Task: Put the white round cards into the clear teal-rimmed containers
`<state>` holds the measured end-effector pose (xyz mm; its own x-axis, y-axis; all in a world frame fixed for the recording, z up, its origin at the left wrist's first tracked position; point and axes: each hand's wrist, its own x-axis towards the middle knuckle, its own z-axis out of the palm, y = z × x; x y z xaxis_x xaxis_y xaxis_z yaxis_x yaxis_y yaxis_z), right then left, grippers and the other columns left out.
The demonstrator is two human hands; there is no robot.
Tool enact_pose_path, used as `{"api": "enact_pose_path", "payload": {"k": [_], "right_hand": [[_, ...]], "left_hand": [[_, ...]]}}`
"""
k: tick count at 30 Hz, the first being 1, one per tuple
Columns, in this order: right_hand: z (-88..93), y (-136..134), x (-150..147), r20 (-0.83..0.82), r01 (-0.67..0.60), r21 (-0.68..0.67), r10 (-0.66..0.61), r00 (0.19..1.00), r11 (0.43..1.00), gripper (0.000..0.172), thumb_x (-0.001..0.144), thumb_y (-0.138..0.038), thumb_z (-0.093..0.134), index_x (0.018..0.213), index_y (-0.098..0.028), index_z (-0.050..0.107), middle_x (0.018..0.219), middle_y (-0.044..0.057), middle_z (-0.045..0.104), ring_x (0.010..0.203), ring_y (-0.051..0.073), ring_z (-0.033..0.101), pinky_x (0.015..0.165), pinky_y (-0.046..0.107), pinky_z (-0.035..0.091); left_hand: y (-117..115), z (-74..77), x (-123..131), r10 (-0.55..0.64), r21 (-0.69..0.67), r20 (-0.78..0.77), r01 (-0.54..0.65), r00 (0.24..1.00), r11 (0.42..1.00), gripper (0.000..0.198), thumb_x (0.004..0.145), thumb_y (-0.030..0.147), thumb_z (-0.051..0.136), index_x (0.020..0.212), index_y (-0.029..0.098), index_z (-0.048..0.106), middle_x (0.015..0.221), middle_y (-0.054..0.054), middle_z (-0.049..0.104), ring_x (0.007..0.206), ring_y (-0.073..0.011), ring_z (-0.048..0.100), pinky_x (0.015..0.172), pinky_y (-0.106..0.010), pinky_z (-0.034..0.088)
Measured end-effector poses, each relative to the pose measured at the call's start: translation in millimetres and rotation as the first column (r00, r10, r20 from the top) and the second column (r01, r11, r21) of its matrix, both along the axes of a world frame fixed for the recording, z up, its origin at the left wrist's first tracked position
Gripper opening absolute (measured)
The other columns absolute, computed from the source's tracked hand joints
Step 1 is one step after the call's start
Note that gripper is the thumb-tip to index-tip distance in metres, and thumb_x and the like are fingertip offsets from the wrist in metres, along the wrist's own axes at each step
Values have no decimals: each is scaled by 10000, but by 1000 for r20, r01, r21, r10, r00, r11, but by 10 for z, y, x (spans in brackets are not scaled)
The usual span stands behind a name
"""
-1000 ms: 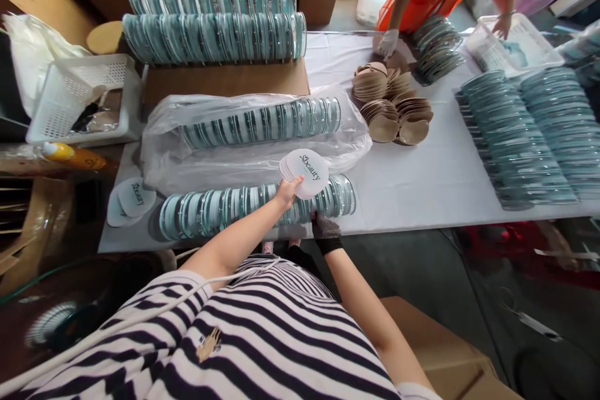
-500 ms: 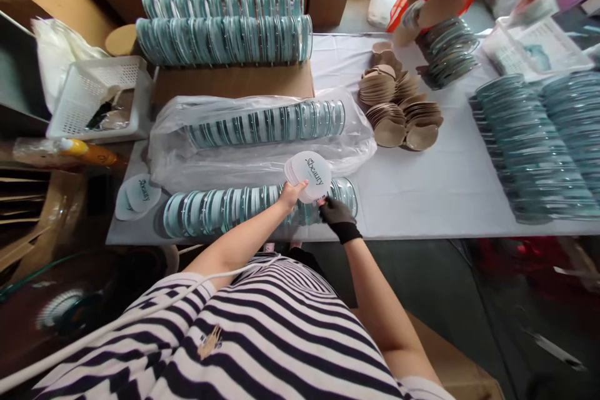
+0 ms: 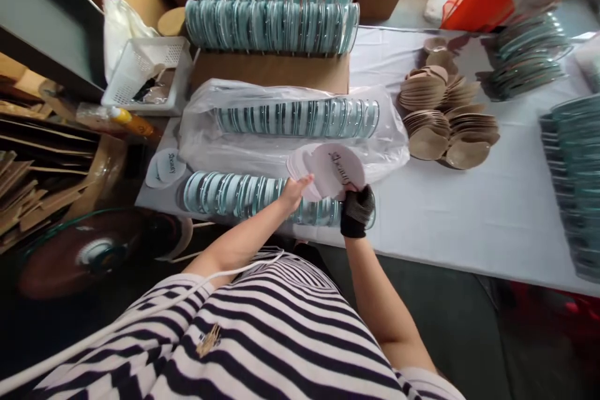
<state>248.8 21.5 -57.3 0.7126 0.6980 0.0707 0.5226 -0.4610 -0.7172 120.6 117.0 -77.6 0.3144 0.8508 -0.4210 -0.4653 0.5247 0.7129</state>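
Observation:
My bare left hand (image 3: 294, 194) is closed on a fanned stack of round white paper cards (image 3: 300, 161). My right hand (image 3: 357, 209), in a dark glove with bare fingertips, pinches the right edge of a round card printed "beauty" (image 3: 338, 169), which overlaps the stack. Under both hands a row of round glass discs (image 3: 234, 192) stands on edge along the front of the table. Behind it, a similar row of discs (image 3: 300, 117) lies on clear plastic wrap (image 3: 201, 144). More printed cards (image 3: 164, 169) rest at the table's left end.
Two further disc rows (image 3: 272, 25) stand on a cardboard box (image 3: 272, 70) at the back. A white basket (image 3: 180, 84) sits back left. Stacked brown curved pieces (image 3: 426, 137) and more discs (image 3: 581, 181) occupy the right side. A fan (image 3: 89, 256) stands low at left.
My view has swung to the right-hand side less and the scene sits further right. My right hand has risen onto the card's edge, and the printed card has slid rightward off the stack.

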Motion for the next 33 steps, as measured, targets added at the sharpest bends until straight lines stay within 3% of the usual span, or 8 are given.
{"api": "enact_pose_path", "payload": {"k": [3, 6, 9, 14, 16, 19, 26, 33], "right_hand": [[21, -475, 77, 81, 126, 28, -128, 988, 992, 424, 911, -462, 376, 975, -129, 631, 824, 121, 670, 736, 213, 596, 650, 313, 475], [-38, -1085, -147, 205, -61, -208, 105, 973, 976, 409, 891, -443, 418, 992, -138, 671, 821, 130, 694, 700, 222, 614, 630, 312, 451], [-192, -1336, -568, 205, -168, -416, 272, 940, 894, 391, 911, -379, 405, 1059, -151, 686, 830, 119, 717, 665, 206, 622, 587, 289, 411], [-347, -794, -999, 210, -69, -656, 270, 940, 751, 347, 966, -303, 391, 1160, -135, 625, 913, 121, 720, 735, 190, 647, 603, 261, 353], [-321, -575, -1032, 179, -51, -715, 254, 950, 697, 343, 992, -317, 374, 1191, -140, 590, 930, 119, 712, 758, 185, 650, 610, 252, 334], [-244, -500, -1037, 125, -8, -745, 151, 981, 667, 369, 1014, -395, 336, 1207, -170, 557, 903, 92, 701, 736, 177, 640, 607, 246, 316], [-346, -525, -1020, 118, 74, -667, 7, 993, 741, 271, 983, -337, 408, 1105, -202, 609, 918, 57, 681, 738, 151, 594, 629, 243, 323], [-619, -379, -1053, 7, -27, -584, 39, 999, 811, 256, 957, -297, 449, 1059, -166, 644, 973, 107, 696, 841, 200, 618, 726, 285, 390]], "left_hand": [[122, 40, -110, 45, -63, 21, -44, 999, 997, 505, 724, 112, 774, 1213, 138, 652, 1061, -102, 756, 1118, -278, 672, 1071, -453, 470], [195, 0, -207, -17, -102, 42, 22, 999, 995, 500, 740, 92, 752, 1227, 135, 645, 1098, -104, 747, 1129, -265, 668, 1081, -442, 469], [215, -66, -263, -121, -159, 58, 129, 991, 979, 432, 753, 93, 744, 1177, 128, 673, 1084, -102, 750, 1158, -273, 651, 1105, -455, 445], [255, -100, -272, -192, -197, 115, 212, 975, 957, 397, 745, 80, 751, 1135, 131, 694, 1078, -95, 753, 1189, -271, 633, 1139, -461, 401], [272, -100, -267, -207, -197, 121, 228, 971, 954, 409, 746, 76, 750, 1147, 131, 688, 1081, -95, 752, 1179, -264, 640, 1132, -449, 410], [276, -108, -260, -231, -181, 104, 247, 967, 952, 414, 767, 72, 728, 1173, 132, 675, 1074, -88, 754, 1150, -253, 657, 1112, -436, 434], [263, -132, -240, -219, -163, 104, 234, 970, 959, 364, 784, 46, 699, 1142, 108, 688, 1032, -89, 763, 1132, -248, 666, 1111, -432, 436], [266, -125, -247, -217, -150, 84, 228, 973, 962, 402, 754, 81, 749, 1150, 125, 688, 1092, -102, 747, 1173, -266, 644, 1143, -464, 395]]}}
